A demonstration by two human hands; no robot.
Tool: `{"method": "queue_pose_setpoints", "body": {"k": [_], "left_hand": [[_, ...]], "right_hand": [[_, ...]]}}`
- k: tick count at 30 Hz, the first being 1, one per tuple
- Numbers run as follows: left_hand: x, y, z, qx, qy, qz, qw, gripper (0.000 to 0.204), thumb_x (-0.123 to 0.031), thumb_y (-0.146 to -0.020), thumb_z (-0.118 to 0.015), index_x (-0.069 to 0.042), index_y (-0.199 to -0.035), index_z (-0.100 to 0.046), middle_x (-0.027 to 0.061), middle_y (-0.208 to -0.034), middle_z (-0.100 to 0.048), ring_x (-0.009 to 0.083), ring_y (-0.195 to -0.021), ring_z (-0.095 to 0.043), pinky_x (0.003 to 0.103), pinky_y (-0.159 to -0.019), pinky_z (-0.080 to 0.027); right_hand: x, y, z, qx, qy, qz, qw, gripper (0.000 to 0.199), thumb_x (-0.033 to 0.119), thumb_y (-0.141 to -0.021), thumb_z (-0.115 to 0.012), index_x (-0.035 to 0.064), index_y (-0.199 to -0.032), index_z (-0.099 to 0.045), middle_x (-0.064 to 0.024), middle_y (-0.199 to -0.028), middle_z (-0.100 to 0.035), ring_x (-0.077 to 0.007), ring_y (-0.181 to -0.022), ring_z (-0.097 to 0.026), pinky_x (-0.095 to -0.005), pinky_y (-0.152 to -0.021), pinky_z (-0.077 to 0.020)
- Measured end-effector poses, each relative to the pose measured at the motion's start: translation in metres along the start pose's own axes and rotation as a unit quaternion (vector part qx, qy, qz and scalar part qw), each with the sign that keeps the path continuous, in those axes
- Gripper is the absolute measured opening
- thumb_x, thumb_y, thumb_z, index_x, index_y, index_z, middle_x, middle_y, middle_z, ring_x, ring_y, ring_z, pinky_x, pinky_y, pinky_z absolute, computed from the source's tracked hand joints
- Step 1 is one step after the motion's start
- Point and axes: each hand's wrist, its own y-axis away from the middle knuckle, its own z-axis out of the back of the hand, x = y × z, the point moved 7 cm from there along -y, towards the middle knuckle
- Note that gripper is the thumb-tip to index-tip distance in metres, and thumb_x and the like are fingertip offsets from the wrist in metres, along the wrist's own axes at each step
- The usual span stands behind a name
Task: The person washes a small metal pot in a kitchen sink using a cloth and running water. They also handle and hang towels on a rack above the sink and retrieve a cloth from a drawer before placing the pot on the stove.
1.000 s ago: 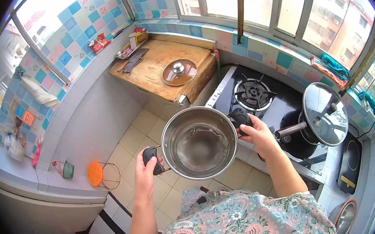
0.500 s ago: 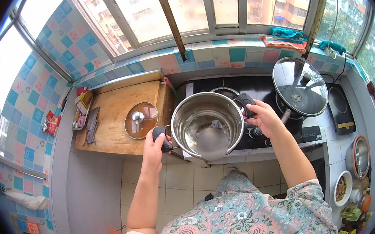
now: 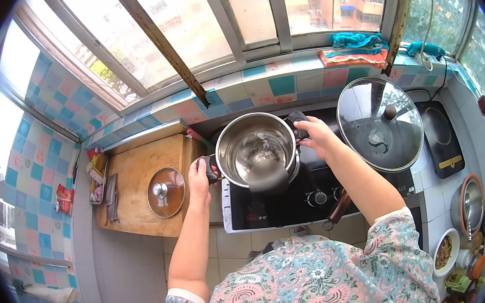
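A stainless steel pot (image 3: 226,156) is between my two hands, over the left burner of the black gas stove (image 3: 277,213). My left hand (image 3: 200,183) is closed round its left black handle, and my right hand (image 3: 315,134) grips the other black handle at the far right. Its shiny inside shows no food; a blurred grey patch covers its near side. Whether the base touches the burner I cannot tell. Left of the pot, a small glass lid (image 3: 163,203) with a metal knob lies on a wooden board (image 3: 124,168).
A large glass lid (image 3: 368,122) covers a pan on the right burner; its brown handle (image 3: 339,206) points toward me. A cleaver (image 3: 111,196) lies on the board's left side. At right are a black hotplate (image 3: 442,132), a metal bowl (image 3: 474,202) and a white bowl (image 3: 454,241) of food.
Both hands have carried the pot forward over the left burner, away from the stove's front edge. My view has shifted, so more of the stove's front shows.
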Motion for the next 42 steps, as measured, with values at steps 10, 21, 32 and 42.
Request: {"method": "queue_pose_setpoints", "body": {"k": [10, 21, 32, 42], "left_hand": [[0.016, -0.031, -0.017, 0.02, -0.016, -0.025, 0.999, 0.03, -0.029, -0.094, -0.048, -0.007, -0.113, -0.05, 0.0035, -0.075, -0.058, 0.01, -0.062, -0.055, 0.024, -0.055, -0.046], [0.015, -0.015, 0.003, -0.011, -0.099, -0.015, 0.995, 0.051, -0.042, -0.094, -0.042, -0.006, -0.129, -0.039, 0.0112, -0.109, -0.051, 0.0142, -0.097, -0.052, 0.028, -0.068, -0.05], [0.013, 0.127, 0.127, 0.006, 0.021, 0.035, 0.999, 0.014, -0.011, -0.088, -0.055, -0.006, -0.102, -0.058, -0.0041, -0.076, -0.054, 0.0045, -0.065, -0.05, 0.019, -0.059, -0.044], [0.042, 0.273, 0.41, -0.165, 0.049, 0.037, 0.984, 0.014, -0.017, -0.093, -0.048, -0.005, -0.095, -0.055, -0.0023, -0.061, -0.05, 0.0043, -0.051, -0.045, 0.02, -0.046, -0.04]], "right_hand": [[-0.009, -0.024, 0.017, -0.03, -0.016, -0.019, 0.999, 0.037, 0.015, -0.081, -0.059, 0.005, -0.115, -0.048, -0.0066, -0.102, -0.054, -0.0169, -0.096, -0.052, -0.0412, -0.087, -0.0405], [0.009, -0.008, 0.02, -0.112, 0.036, 0.064, 0.991, 0.079, 0.015, -0.081, -0.06, 0.0007, -0.142, -0.013, -0.0153, -0.149, -0.008, -0.0217, -0.139, -0.005, -0.0366, -0.11, 0.001], [0.017, 0.137, -0.146, 0.192, -0.14, 0.094, 0.967, 0.046, 0.015, -0.088, -0.048, 0.0004, -0.13, -0.036, -0.0109, -0.128, -0.042, -0.0203, -0.121, -0.039, -0.0345, -0.104, -0.0295], [-0.313, 0.22, -0.418, 0.305, -0.04, -0.302, 0.902, 0.011, 0.011, -0.091, -0.048, 0.0071, -0.1, -0.053, 0.0002, -0.079, -0.055, -0.0097, -0.069, -0.053, -0.0217, -0.064, -0.0462]]}}
